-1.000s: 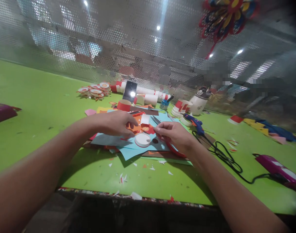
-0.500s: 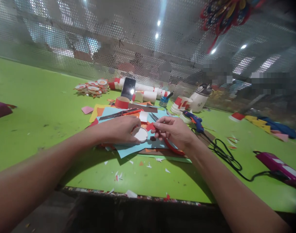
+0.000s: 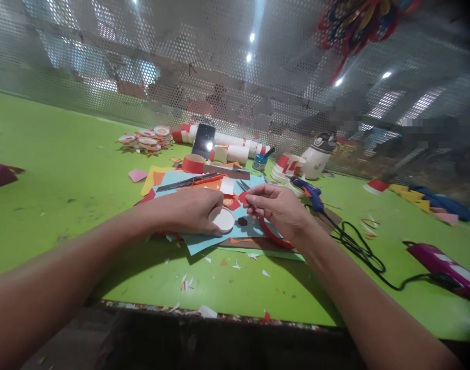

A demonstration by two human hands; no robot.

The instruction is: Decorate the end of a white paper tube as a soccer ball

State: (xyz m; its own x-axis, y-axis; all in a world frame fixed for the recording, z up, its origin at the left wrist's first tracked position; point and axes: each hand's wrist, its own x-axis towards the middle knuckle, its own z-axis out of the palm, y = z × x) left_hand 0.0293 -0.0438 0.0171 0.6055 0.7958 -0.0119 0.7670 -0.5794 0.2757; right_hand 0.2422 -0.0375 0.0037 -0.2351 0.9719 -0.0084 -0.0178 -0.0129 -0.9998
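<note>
My left hand [image 3: 192, 209] grips a shallow white round disc [image 3: 222, 220] by its left edge, thumb in front and fingers behind. Between the thumb and fingertips of my right hand [image 3: 279, 206] is a small red paper piece [image 3: 242, 197], just right of the disc and apart from it. Light blue paper sheets [image 3: 198, 243] lie under both hands. A small dark piece [image 3: 242, 221] rests on the blue paper between them. Behind the disc lies red paper with an orange pattern [image 3: 229, 203]. A red curved handle [image 3: 274, 235] shows below my right wrist.
Scissors [image 3: 188, 181] lie behind my left hand. A blue glue gun [image 3: 309, 191] with a black cord lies to the right. Farther back are a phone [image 3: 204, 140], paper cups [image 3: 286, 167], a glue bottle [image 3: 260, 162] and stacked discs [image 3: 148, 137]. Paper scraps [image 3: 188, 282] litter the front edge.
The disc has come down slightly with my left hand and more of its white face shows. The red piece in my right hand has shifted slightly right, uncovering the patterned red paper behind.
</note>
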